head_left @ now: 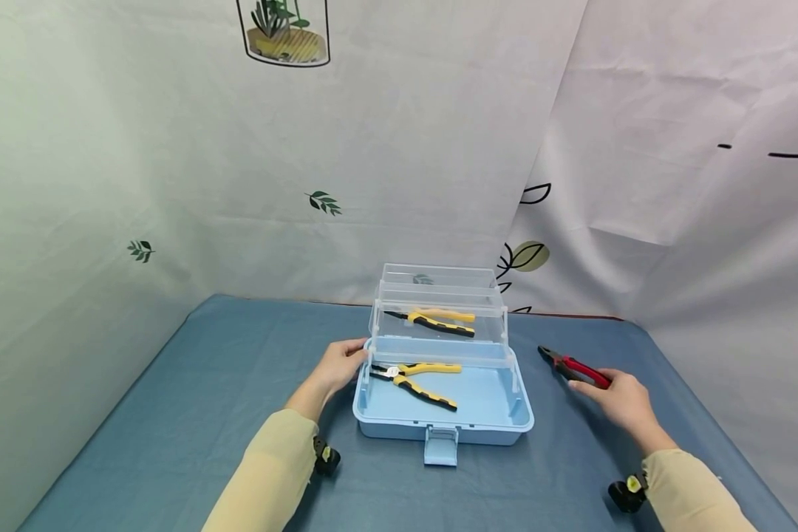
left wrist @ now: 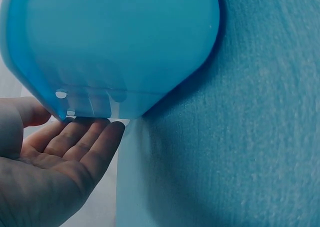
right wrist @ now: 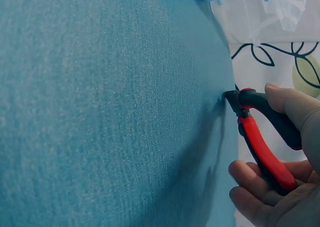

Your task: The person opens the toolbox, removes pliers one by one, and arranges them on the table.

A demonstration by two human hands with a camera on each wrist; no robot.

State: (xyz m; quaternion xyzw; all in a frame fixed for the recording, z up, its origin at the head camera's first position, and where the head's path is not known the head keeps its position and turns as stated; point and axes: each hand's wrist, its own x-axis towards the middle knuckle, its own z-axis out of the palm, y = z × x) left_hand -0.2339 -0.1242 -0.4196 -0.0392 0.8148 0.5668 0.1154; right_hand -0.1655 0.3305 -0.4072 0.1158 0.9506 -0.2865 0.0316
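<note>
My left hand [head_left: 335, 368] is at the back left corner of a pale blue toolbox [head_left: 439, 430], its fingertips touching the edge. The left wrist view shows those fingers [left wrist: 92, 146] nearly straight along the box wall [left wrist: 120, 42]. My right hand [head_left: 628, 405] grips red and black pliers [head_left: 577, 369] by the handles, right of the box, with their dark nose pointing toward the back left. In the right wrist view, the handles of the pliers [right wrist: 267, 159] are spread between thumb and fingers. Yellow and black pliers [head_left: 425, 380] with a silvery head lie in the box bottom.
Behind the bottom section rises the clear upper part [head_left: 439, 277] of the open toolbox. Yellow and black needle-nose pliers [head_left: 442, 326] show through it. The front latch [head_left: 441, 447] hangs down. A blue cloth [head_left: 193, 414] covers the table; patterned white fabric [head_left: 406, 148] hangs behind.
</note>
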